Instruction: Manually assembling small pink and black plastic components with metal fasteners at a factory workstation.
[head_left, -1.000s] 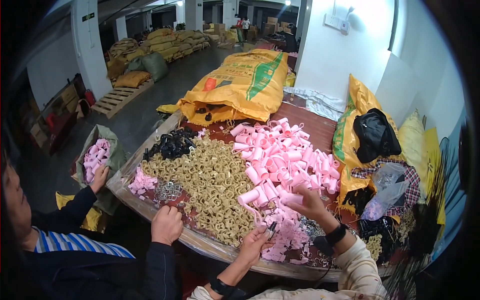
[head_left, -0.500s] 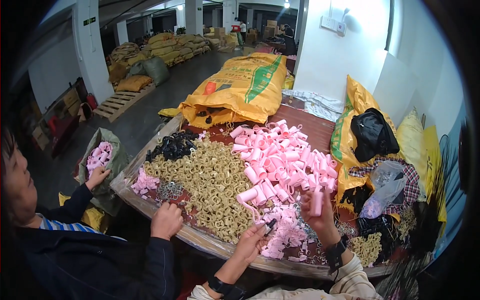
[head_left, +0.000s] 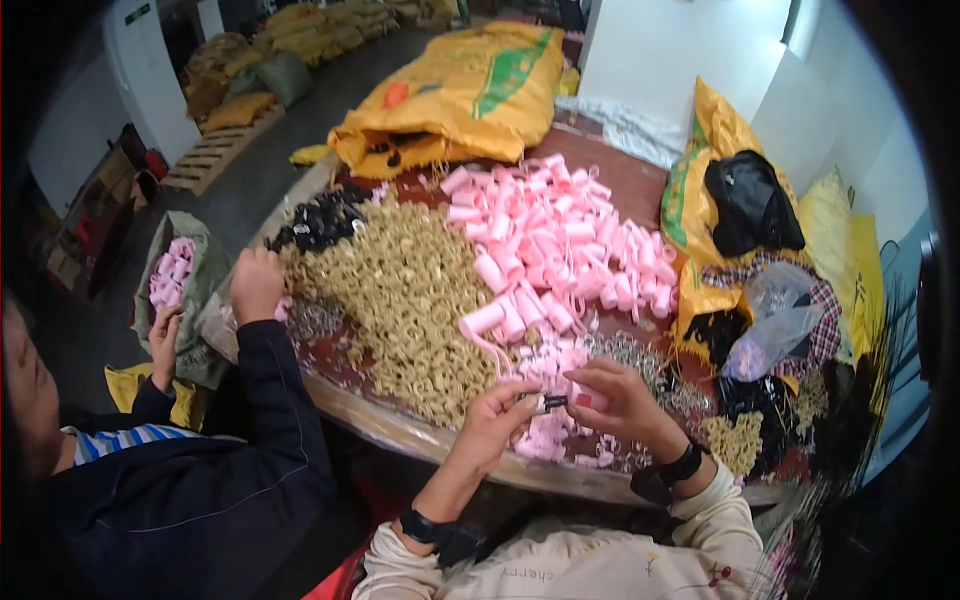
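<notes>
Right hand (head_left: 625, 400) has come back from the pink roller pile (head_left: 555, 245) and now meets the left hand (head_left: 497, 420) just in front of it, at the near edge of the tabletop (head_left: 640, 185). Between them is a small dark clip (head_left: 548, 402); left fingers pinched shut on it, right fingers closed round a pink roller (head_left: 585, 398) touching the clip. Beige rollers (head_left: 410, 290) heaped left of the pink pile, black bits (head_left: 320, 220) beyond those. Yellow sack (head_left: 470, 90) behind the pile. Co-worker's hand (head_left: 256, 285) rests on the tabletop edge, far left of the pile.
</notes>
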